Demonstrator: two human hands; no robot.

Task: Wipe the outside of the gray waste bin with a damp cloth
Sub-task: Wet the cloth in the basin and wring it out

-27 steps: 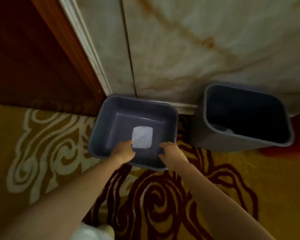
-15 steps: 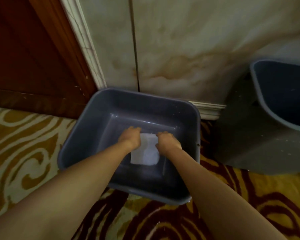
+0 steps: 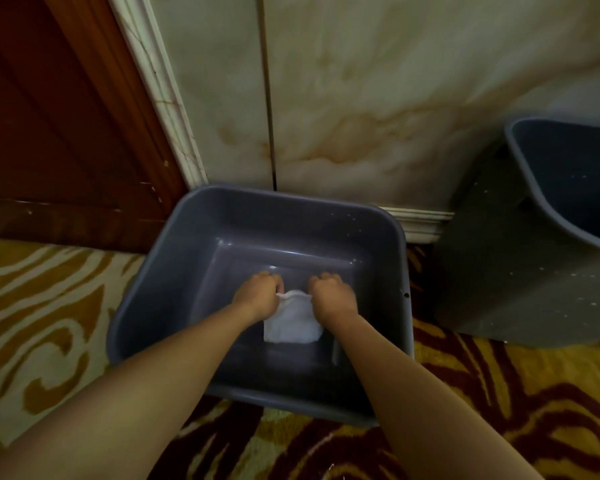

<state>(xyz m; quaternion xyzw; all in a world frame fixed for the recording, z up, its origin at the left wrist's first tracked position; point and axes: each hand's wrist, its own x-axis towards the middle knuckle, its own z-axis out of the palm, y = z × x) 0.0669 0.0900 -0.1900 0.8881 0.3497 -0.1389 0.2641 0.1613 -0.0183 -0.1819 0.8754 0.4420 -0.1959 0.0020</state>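
Since a moment ago both my hands have gone from the near rim down into the gray rectangular plastic basin (image 3: 146,306) at frame centre. My left hand (image 3: 255,297) and right hand (image 3: 331,296) are clenched, fingers gripping the top edge of the white folded cloth (image 3: 291,323). Judgement: wetting stage; wiping not begun. The gray waste bin (image 3: 520,278) stands untouched at right, well apart.

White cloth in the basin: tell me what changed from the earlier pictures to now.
Both hands went from the basin's near rim down inside it; the left hand and right hand now grip the white cloth by its far edge, lifting it. The gray basin and waste bin stayed in place.
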